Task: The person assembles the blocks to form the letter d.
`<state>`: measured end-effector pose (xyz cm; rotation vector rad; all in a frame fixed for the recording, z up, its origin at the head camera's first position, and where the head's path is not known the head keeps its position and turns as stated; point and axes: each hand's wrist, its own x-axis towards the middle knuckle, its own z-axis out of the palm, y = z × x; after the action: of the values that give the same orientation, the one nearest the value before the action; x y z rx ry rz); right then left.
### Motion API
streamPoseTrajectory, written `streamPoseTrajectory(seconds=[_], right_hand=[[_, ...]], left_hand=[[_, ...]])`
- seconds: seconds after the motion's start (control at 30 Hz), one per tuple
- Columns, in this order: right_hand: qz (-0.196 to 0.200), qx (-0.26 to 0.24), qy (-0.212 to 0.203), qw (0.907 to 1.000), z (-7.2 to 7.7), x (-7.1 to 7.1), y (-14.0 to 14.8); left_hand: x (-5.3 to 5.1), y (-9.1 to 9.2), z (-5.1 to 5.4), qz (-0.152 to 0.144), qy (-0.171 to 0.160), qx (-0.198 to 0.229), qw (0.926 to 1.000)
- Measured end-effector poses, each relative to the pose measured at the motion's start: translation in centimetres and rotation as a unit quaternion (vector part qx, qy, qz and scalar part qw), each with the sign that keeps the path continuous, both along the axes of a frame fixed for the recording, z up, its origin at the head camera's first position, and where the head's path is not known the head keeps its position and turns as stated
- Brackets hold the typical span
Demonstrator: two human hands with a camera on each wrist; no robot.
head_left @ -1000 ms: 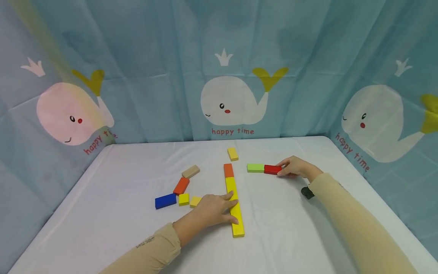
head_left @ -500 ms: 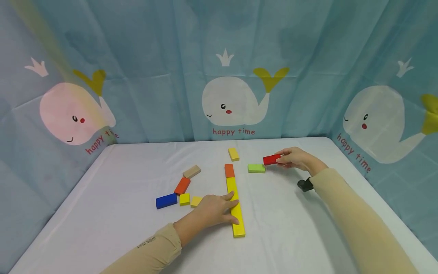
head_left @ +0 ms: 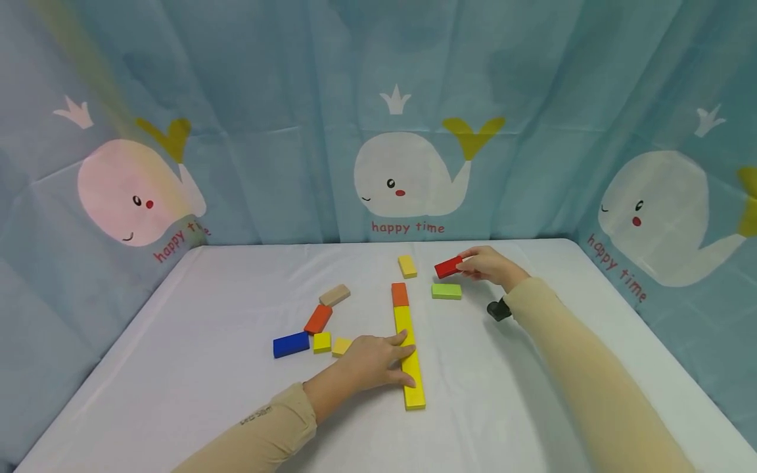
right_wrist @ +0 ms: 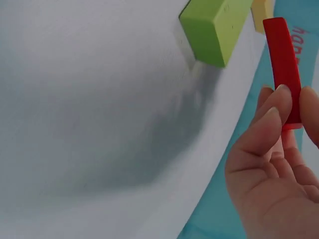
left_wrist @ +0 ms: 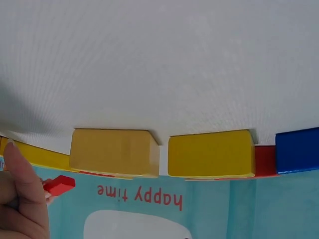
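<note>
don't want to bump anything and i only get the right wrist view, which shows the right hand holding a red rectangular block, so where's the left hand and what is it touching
Observer: The left hand has its fingers resting on a long, flat yellow strip of glossy, wooden-looking material.
Operator: ok, is there anything at the far end of that strip, i can't see it from here
Observer: Yes, the head view shows a flat, orange rectangular block, also wooden-looking, lined up end to end with it.
</note>
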<state>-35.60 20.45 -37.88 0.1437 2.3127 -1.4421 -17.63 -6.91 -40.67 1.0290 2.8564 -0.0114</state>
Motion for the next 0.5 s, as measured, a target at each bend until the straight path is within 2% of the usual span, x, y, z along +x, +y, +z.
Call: streamPoseTrajectory(seconds=[0.27,0.5], right_hand=[[-0.02,0.024,-0.007,0.9995,-0.5,-0.9,-2.1],[-0.031,0.042,-0.023,0.9984,-0.8,-1.6,-3.6]], left_hand=[[0.1,0.4,0.1,-0.007,0.002,0.001,1.0],[0.3,0.7,0.2,-0.001,-0.008,0.002,1.0]])
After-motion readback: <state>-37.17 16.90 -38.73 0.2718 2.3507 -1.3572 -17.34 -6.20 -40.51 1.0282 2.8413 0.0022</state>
